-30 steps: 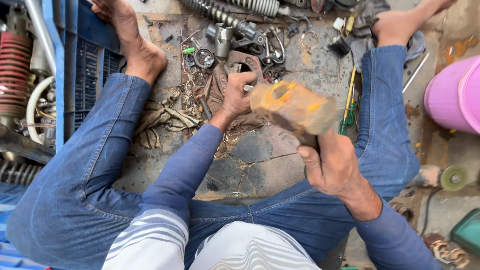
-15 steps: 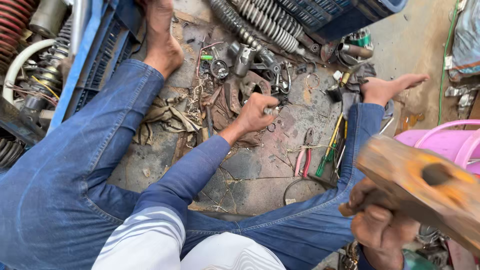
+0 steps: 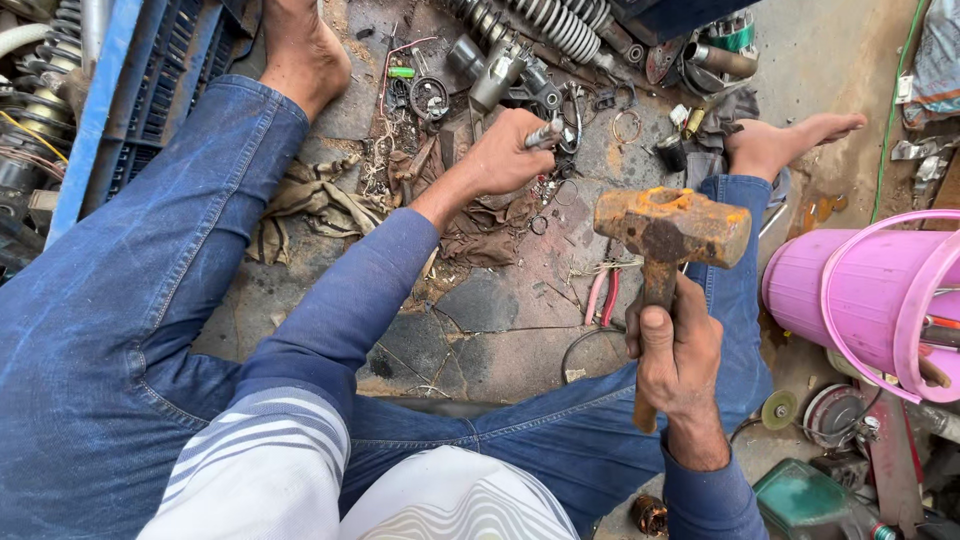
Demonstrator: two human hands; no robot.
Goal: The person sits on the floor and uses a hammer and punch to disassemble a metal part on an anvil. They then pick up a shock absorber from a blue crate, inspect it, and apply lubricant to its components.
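Head view: hammer raised, small metal part pinched on the floor

Head camera looks down on the right hand (image 3: 678, 350), clenched round the wooden handle of a rusty hammer (image 3: 672, 228); the hammer head sits at twelve o'clock from that fist, held in the air above the floor and level with the right knee. At ten o'clock from the hammer, well apart, the left hand (image 3: 505, 155) is closed on a small grey metal part (image 3: 541, 135), whose tip shows between thumb and fingers just above the ground. Under and at seven o'clock from the left hand lies a dirty brown rag (image 3: 480, 235); at twelve o'clock from it sits a heap of metal scrap (image 3: 500, 70) with a coil spring (image 3: 545, 22) beyond. Between the hands, on the cracked stone floor (image 3: 500, 330), lie pink-handled pliers (image 3: 603, 297), near the hammer handle at nine o'clock. At three o'clock from the right hand stands a pink bucket (image 3: 850, 290); at nine o'clock from the left hand, past the denim leg, a blue crate (image 3: 150, 90).
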